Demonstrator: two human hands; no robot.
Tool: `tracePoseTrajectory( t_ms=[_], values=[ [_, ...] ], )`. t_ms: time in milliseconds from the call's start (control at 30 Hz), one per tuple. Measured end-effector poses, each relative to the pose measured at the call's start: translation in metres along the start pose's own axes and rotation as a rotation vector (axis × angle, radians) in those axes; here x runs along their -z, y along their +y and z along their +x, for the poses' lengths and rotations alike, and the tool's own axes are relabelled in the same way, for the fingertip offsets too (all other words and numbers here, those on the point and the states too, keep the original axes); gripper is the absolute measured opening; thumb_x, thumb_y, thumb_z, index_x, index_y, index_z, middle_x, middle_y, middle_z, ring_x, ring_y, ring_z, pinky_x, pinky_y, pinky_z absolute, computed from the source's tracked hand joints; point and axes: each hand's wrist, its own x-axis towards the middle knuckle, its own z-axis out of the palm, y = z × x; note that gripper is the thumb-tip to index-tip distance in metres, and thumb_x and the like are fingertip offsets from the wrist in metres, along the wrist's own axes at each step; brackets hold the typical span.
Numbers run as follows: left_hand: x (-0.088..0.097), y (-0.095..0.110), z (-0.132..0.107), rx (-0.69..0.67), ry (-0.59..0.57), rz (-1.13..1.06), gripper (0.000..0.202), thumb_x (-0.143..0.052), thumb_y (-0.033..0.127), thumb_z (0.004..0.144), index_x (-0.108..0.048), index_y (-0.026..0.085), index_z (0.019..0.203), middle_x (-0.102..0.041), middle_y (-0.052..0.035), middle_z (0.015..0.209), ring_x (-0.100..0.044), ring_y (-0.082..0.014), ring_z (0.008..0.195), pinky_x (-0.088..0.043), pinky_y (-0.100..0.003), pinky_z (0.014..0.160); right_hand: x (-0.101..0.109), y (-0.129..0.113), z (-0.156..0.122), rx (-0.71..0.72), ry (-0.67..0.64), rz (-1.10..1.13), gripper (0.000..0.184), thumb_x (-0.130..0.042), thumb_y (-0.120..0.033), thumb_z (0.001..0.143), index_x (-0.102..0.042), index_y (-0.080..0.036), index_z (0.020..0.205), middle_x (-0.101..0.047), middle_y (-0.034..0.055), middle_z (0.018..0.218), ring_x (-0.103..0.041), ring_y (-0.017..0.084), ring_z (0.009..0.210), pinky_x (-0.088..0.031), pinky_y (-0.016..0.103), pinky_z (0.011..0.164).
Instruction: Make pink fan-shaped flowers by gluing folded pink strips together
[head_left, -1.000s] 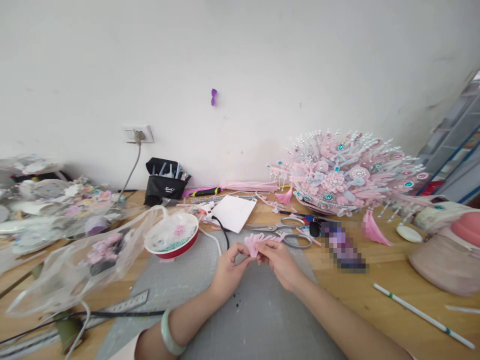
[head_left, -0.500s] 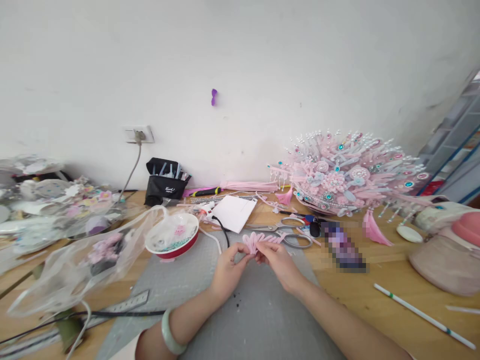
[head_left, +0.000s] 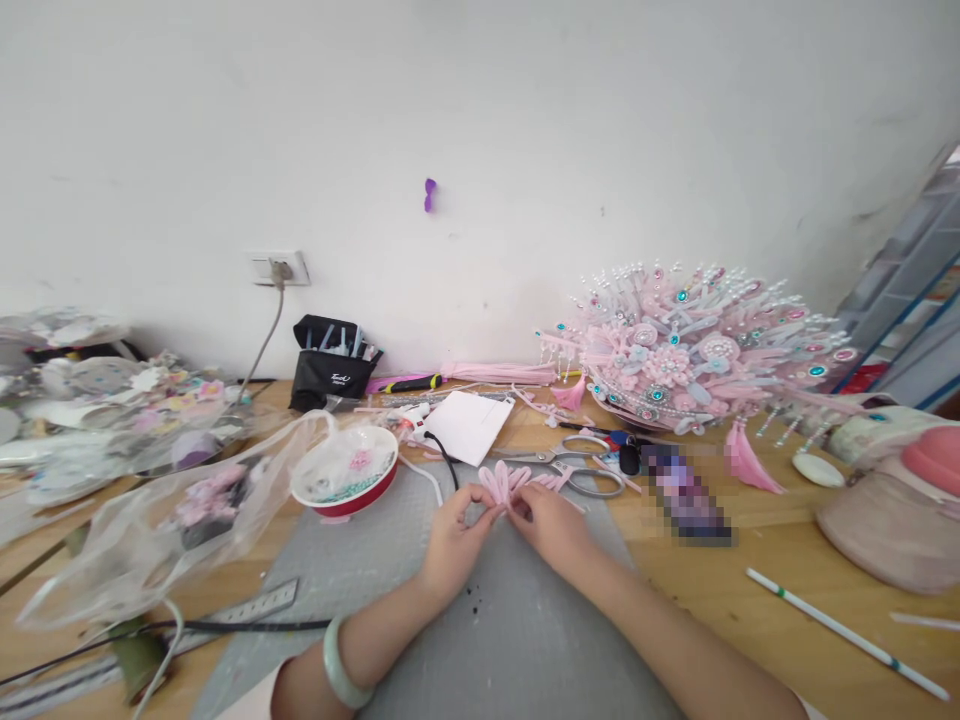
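Observation:
Both of my hands pinch a small pink looped petal piece (head_left: 501, 484) just above the grey cutting mat (head_left: 465, 640). My left hand (head_left: 454, 540), with a pale green bangle on its wrist, grips the piece from the left with thumb and fingers closed. From the right, my right hand (head_left: 551, 525) has its fingers curled onto the base of the same piece. The pink loops fan upward between the two hands.
Scissors (head_left: 574, 468) and a white card (head_left: 469, 425) lie just beyond my hands. A red bowl (head_left: 345, 472) with beads sits to the left beside a clear plastic bag (head_left: 157, 530). A large pink beaded headdress (head_left: 690, 350) stands back right. A white stick (head_left: 847, 632) lies at right.
Both hands moved slightly away from me and lower toward the mat with the pink piece, which now fans more upright.

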Motion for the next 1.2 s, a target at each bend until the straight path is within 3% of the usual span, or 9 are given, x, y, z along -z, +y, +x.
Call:
tracePoseTrajectory(
  t_ms=[167, 367, 533, 633, 700, 833, 967, 1200],
  values=[
    [0.000, 0.000, 0.000, -0.028, 0.019, 0.027, 0.007, -0.057, 0.020, 0.068, -0.054, 0.018, 0.062, -0.057, 0.0018, 0.064, -0.053, -0.0139, 0.063, -0.041, -0.024, 0.064, 0.000, 0.000, 0.002, -0.096, -0.037, 0.002, 0.011, -0.051, -0.023, 0.074, -0.059, -0.016, 0.071, -0.062, 0.0029, 0.068, -0.053, 0.014, 0.061, -0.024, 0.023, 0.050],
    [0.001, 0.000, 0.000, -0.072, 0.013, 0.047, 0.009, -0.057, 0.020, 0.069, -0.053, 0.018, 0.061, -0.055, 0.0012, 0.064, -0.052, -0.0140, 0.063, -0.041, -0.024, 0.064, -0.001, -0.004, 0.005, -0.046, -0.018, -0.019, 0.014, -0.048, -0.023, 0.076, -0.059, -0.016, 0.070, -0.062, 0.0045, 0.072, -0.052, 0.015, 0.064, -0.024, 0.024, 0.052],
    [0.001, 0.002, -0.001, -0.073, 0.025, 0.025, 0.010, -0.058, 0.021, 0.069, -0.052, 0.018, 0.061, -0.057, -0.0001, 0.067, -0.052, -0.0147, 0.065, -0.041, -0.025, 0.065, -0.002, 0.002, 0.010, -0.140, 0.036, 0.336, 0.006, -0.054, -0.013, 0.066, -0.055, -0.016, 0.061, -0.060, 0.0032, 0.067, -0.053, 0.016, 0.067, -0.033, 0.025, 0.060],
    [0.001, 0.003, -0.001, -0.070, 0.046, 0.025, 0.010, -0.057, 0.023, 0.069, -0.051, 0.019, 0.062, -0.056, 0.0005, 0.066, -0.052, -0.0143, 0.064, -0.041, -0.025, 0.064, -0.001, 0.003, 0.011, -0.209, -0.005, 0.480, 0.010, -0.052, -0.020, 0.069, -0.051, -0.017, 0.060, -0.056, -0.0007, 0.053, -0.052, 0.014, 0.052, -0.038, 0.025, 0.053],
    [0.001, 0.003, -0.001, -0.067, 0.050, 0.027, 0.011, -0.057, 0.023, 0.069, -0.050, 0.019, 0.062, -0.056, 0.0010, 0.066, -0.052, -0.0140, 0.063, -0.041, -0.024, 0.064, 0.001, -0.001, 0.009, -0.258, -0.017, 0.690, 0.014, -0.054, -0.027, 0.070, -0.049, -0.018, 0.060, -0.053, -0.0026, 0.049, -0.051, 0.013, 0.046, -0.040, 0.025, 0.049],
    [0.001, 0.003, -0.001, -0.045, 0.047, 0.006, 0.011, -0.056, 0.023, 0.070, -0.050, 0.019, 0.062, -0.057, 0.0020, 0.065, -0.052, -0.0133, 0.062, -0.040, -0.023, 0.062, 0.005, -0.013, 0.002, -0.207, 0.044, 0.980, 0.015, -0.060, -0.032, 0.065, -0.054, -0.019, 0.065, -0.055, -0.0014, 0.056, -0.054, 0.014, 0.052, -0.044, 0.028, 0.053],
    [0.001, 0.002, 0.000, -0.050, 0.034, -0.021, 0.010, -0.054, 0.023, 0.071, -0.050, 0.019, 0.064, -0.055, 0.0025, 0.063, -0.052, -0.0128, 0.061, -0.040, -0.022, 0.060, 0.006, -0.021, -0.005, -0.032, 0.050, 0.942, 0.011, -0.054, -0.029, 0.071, -0.060, -0.019, 0.073, -0.058, 0.0020, 0.066, -0.056, 0.016, 0.063, -0.044, 0.028, 0.059],
    [0.002, 0.000, -0.001, -0.050, 0.018, -0.008, 0.009, -0.052, 0.020, 0.071, -0.050, 0.018, 0.063, -0.055, 0.0021, 0.061, -0.052, -0.0132, 0.060, -0.040, -0.022, 0.060, 0.010, -0.019, -0.006, 0.096, 0.149, 0.645, 0.021, -0.051, -0.027, 0.078, -0.058, -0.019, 0.059, -0.054, 0.0013, 0.058, -0.050, 0.016, 0.060, -0.038, 0.026, 0.058]
  ],
)
